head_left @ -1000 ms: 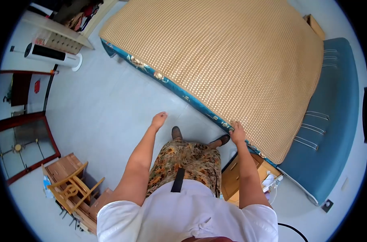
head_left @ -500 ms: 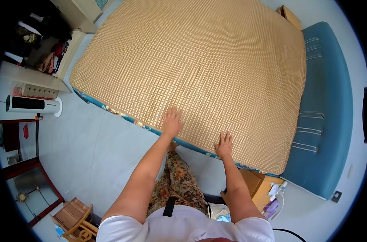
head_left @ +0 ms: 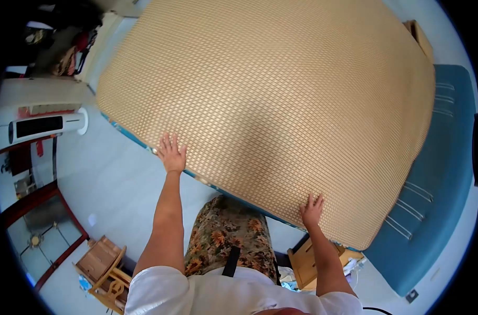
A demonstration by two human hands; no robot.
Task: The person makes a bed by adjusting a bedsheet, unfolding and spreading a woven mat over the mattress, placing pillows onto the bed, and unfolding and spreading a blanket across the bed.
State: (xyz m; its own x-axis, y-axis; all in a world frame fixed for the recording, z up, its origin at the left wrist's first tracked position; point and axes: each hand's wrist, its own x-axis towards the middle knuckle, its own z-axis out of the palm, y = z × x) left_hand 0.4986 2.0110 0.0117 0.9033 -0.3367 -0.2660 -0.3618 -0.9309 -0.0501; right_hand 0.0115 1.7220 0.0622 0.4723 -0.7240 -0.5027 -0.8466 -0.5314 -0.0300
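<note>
A tan woven mat (head_left: 270, 105) covers the top of a bed whose blue flowered side (head_left: 128, 133) shows beneath the mat's near edge. My left hand (head_left: 171, 153) rests palm down on the mat near that edge, fingers spread, holding nothing. Further right, my right hand (head_left: 312, 210) lies on the mat close to the near right corner, its fingers apart and nothing in them. The mat looks mostly smooth, with a shadow between and beyond my hands.
A blue padded headboard (head_left: 428, 194) stands at the right. Below the near corner is a wooden nightstand (head_left: 304, 265). On the left are a white tower fan (head_left: 47, 126), an open wardrobe (head_left: 100, 47), a dark red door frame (head_left: 71, 220) and a wooden chair (head_left: 113, 283).
Both hands came down onto the mat. Since then my left hand has moved left along the near edge, and my right hand slightly right. The view has shifted closer over the bed.
</note>
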